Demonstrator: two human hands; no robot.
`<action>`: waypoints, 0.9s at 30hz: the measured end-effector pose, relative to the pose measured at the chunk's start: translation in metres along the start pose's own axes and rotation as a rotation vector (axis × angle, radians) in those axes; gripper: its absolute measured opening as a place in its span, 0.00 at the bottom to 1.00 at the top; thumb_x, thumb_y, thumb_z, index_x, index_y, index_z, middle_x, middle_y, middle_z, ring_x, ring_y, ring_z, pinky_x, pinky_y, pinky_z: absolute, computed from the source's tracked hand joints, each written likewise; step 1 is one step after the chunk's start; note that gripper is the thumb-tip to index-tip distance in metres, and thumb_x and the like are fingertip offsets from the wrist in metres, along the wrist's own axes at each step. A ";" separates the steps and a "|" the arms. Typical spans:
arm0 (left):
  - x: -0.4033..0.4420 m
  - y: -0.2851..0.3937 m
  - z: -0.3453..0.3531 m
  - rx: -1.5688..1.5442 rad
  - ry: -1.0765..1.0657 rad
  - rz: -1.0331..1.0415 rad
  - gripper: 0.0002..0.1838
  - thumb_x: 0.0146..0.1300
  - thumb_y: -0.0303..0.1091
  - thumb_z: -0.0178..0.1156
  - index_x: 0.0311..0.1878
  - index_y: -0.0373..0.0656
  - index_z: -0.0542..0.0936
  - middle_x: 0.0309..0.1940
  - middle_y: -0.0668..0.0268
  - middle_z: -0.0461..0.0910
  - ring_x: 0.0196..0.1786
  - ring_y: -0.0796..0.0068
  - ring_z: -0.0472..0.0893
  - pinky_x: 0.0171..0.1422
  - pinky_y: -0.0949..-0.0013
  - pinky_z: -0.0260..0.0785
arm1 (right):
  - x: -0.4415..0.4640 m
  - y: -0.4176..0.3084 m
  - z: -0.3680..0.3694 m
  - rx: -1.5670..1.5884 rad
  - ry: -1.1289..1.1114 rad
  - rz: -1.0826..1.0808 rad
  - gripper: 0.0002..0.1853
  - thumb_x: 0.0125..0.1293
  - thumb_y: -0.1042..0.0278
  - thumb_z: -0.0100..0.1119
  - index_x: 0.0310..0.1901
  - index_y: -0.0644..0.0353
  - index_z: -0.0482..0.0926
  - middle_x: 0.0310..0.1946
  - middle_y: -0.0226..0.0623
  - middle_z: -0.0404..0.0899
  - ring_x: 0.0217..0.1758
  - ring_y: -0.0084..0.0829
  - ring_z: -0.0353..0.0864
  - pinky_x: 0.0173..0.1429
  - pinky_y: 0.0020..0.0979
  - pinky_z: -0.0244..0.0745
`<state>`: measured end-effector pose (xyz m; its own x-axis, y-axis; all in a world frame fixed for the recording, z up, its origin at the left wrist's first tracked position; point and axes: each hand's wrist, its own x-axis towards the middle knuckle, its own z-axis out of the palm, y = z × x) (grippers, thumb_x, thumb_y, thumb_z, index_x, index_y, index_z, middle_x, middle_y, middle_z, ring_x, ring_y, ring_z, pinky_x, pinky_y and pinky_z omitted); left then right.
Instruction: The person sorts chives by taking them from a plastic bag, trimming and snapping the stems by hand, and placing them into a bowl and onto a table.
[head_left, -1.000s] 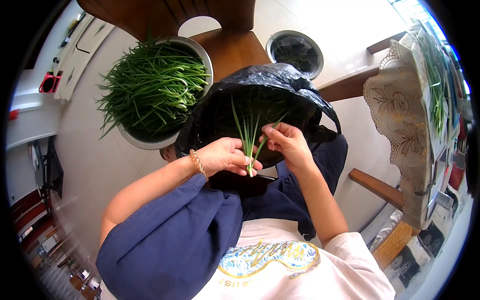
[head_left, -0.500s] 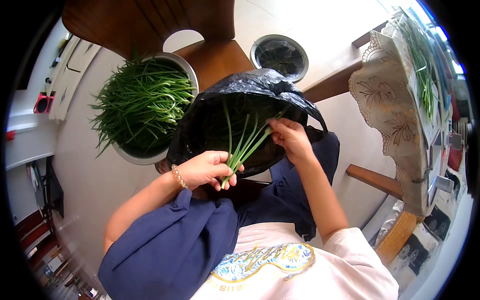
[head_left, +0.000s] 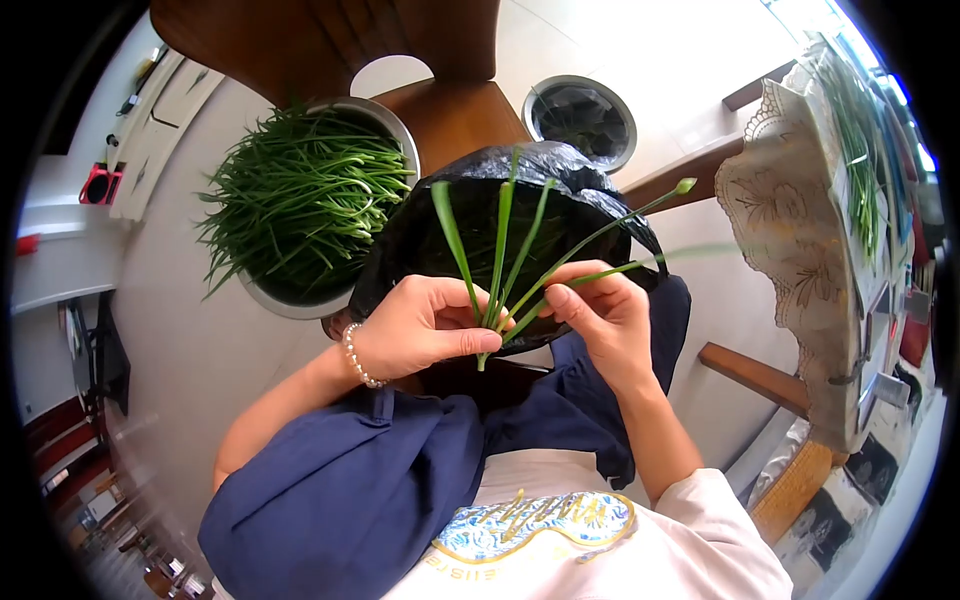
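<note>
The left hand (head_left: 420, 325) grips several green stalks (head_left: 502, 230) by their lower ends, fanned from eleven to two o'clock before a black bag (head_left: 565, 165), while the right hand (head_left: 607, 312) fingertip-pinches one, and a greens-heaped metal bowl (head_left: 290, 307) sits at ten o'clock.

The left hand (head_left: 418, 322), a bracelet (head_left: 352, 356) at its wrist, pinches a few green stalks (head_left: 503, 232) near their base, thumb on top. They fan upward, one tipped with a bud (head_left: 685, 186). The right hand (head_left: 607, 312) grips one stalk between thumb and fingers. Behind them gapes a black bag (head_left: 570, 163). Left of it, a metal bowl (head_left: 408, 150) holds heaped greens (head_left: 300, 195) near a chair (head_left: 460, 112); a smaller bowl (head_left: 630, 125) stands beyond. At right, more greens (head_left: 858, 180) lie on a cloth (head_left: 765, 195).
</note>
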<state>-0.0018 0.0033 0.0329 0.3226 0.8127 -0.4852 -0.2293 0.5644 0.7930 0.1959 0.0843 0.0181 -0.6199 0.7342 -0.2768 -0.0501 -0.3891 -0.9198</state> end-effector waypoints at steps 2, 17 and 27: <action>-0.002 0.005 0.002 0.066 0.054 0.157 0.11 0.54 0.25 0.62 0.41 0.34 0.77 0.33 0.65 0.79 0.36 0.81 0.78 0.43 0.78 0.70 | -0.001 -0.008 0.005 -0.055 0.080 -0.095 0.11 0.58 0.71 0.60 0.41 0.66 0.75 0.28 0.31 0.78 0.31 0.17 0.76 0.36 0.17 0.69; 0.004 0.007 0.003 -0.023 0.429 0.335 0.07 0.54 0.27 0.62 0.36 0.36 0.78 0.28 0.67 0.79 0.31 0.83 0.77 0.36 0.79 0.70 | 0.003 0.009 0.039 -0.066 -0.021 -0.059 0.07 0.59 0.72 0.59 0.32 0.66 0.73 0.27 0.32 0.78 0.29 0.17 0.75 0.34 0.18 0.71; 0.006 0.008 -0.001 -0.121 0.537 0.438 0.06 0.56 0.28 0.61 0.37 0.38 0.78 0.30 0.68 0.79 0.31 0.82 0.77 0.37 0.79 0.71 | 0.009 0.000 0.035 0.185 0.237 -0.064 0.05 0.64 0.72 0.50 0.33 0.64 0.69 0.30 0.39 0.78 0.25 0.20 0.75 0.31 0.19 0.71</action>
<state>-0.0024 0.0125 0.0358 -0.3140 0.9102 -0.2699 -0.3446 0.1556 0.9258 0.1629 0.0716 0.0248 -0.4119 0.8614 -0.2973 -0.2382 -0.4167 -0.8773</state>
